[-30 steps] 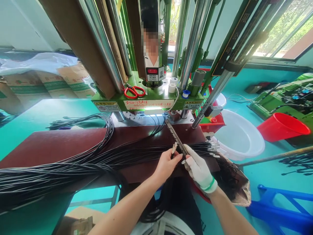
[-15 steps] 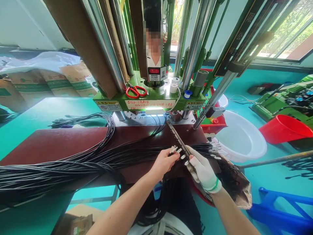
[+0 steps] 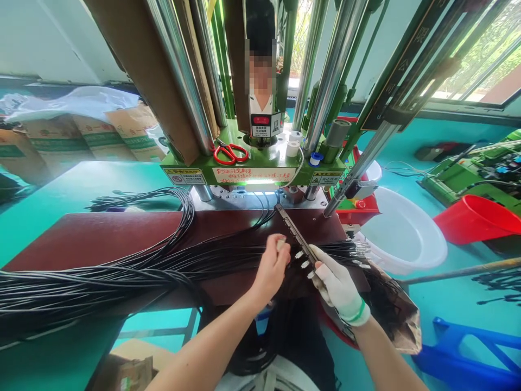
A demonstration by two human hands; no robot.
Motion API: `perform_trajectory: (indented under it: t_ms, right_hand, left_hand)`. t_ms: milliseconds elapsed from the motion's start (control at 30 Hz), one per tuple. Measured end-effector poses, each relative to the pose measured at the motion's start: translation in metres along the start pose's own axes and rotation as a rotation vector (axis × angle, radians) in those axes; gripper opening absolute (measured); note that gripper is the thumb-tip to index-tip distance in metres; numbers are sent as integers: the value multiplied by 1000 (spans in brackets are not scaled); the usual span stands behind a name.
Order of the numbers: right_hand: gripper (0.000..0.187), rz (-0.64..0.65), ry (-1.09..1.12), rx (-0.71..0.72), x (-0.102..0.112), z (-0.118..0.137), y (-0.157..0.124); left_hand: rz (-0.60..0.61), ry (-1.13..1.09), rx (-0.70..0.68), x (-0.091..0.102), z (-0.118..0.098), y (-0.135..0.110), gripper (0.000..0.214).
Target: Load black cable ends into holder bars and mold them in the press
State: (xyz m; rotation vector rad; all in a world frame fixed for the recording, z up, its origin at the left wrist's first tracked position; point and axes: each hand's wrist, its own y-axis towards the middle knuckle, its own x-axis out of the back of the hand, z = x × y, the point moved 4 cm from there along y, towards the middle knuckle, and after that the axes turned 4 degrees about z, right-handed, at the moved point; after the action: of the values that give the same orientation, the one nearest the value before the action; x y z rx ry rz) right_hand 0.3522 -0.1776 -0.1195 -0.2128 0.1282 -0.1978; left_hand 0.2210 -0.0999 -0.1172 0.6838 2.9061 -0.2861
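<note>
Cables (image 3: 101,282), limp and best held near their tips, sprawl over the maroon bench (image 3: 93,233) to the bare left hand (image 3: 272,269) pinching a pale connector (image 3: 280,244), beside a stiff slotted metal bar (image 3: 295,239) clasped by the gloved right hand (image 3: 340,290).

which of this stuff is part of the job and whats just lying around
In use: bare left hand pinching a small connector; gloved right hand holding a slotted metal bar; black cables.

Lying about: red scissors; white plastic basin; red bucket; blue plastic stool.
</note>
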Motion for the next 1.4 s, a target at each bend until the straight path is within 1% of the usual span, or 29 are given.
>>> perform_trajectory:
  t_ms: [67,100,167,233,333,433,533,667,800,867,933,967,1000,1067,1100,1133,1167,1267,1300,1400]
  right_hand:
    - [69,-21,25,-32,1,3,0]
    - [70,-26,27,-40,2,5,0]
    - [70,-11,21,-57,2,6,1]
    - [68,6,11,-68,3,5,1]
    - [65,32,-3,-59,4,2,1]
    - [62,80,-22,-54,4,-1,0]
    - [61,101,-32,-54,4,0,0]
    - [61,116,-45,-59,5,-1,1]
    - [55,167,-150,48,7,-6,5]
    - [52,181,-206,95,7,-7,5]
    - [52,167,-183,77,6,-8,5]
    - [55,148,-147,57,6,-7,5]
    - [58,123,-111,34,6,-5,4]
    - [66,77,-67,-17,7,-2,3]
    - [68,60,-62,-35,7,-1,3]
    - [69,52,-62,-49,8,1,3]
    - [68,51,-63,-58,9,2,2]
    - [63,73,-69,-59,10,4,3]
    - [63,83,-67,-58,10,5,3]
    - [67,95,-63,-74,7,7,2]
  left_hand:
    - [-137,-21,-91,8,-2,1,22]
    - [-159,-11,-108,10,-1,1,23]
    - [-123,38,-99,10,1,3,27]
    - [-55,61,-41,6,3,4,28]
    - [-12,-19,80,2,5,5,26]
    - [11,-120,152,0,4,6,28]
    - [51,-160,187,1,4,7,29]
    - [94,-154,215,4,6,7,30]
    - [60,-157,214,5,7,7,30]
    - [48,-152,205,5,8,8,30]
    - [62,-121,171,5,7,9,31]
    - [60,-94,132,7,6,10,33]
    - [38,-70,83,9,3,11,34]
    - [-55,-53,-18,17,-2,11,35]
    - [-97,-65,-46,21,-5,10,34]
    - [-104,-87,-43,22,-6,10,33]
    - [-73,-113,-9,22,-7,9,33]
    - [103,-171,161,14,-6,6,35]
    - [137,-181,205,11,-6,5,36]
    - [148,-185,256,9,-5,5,38]
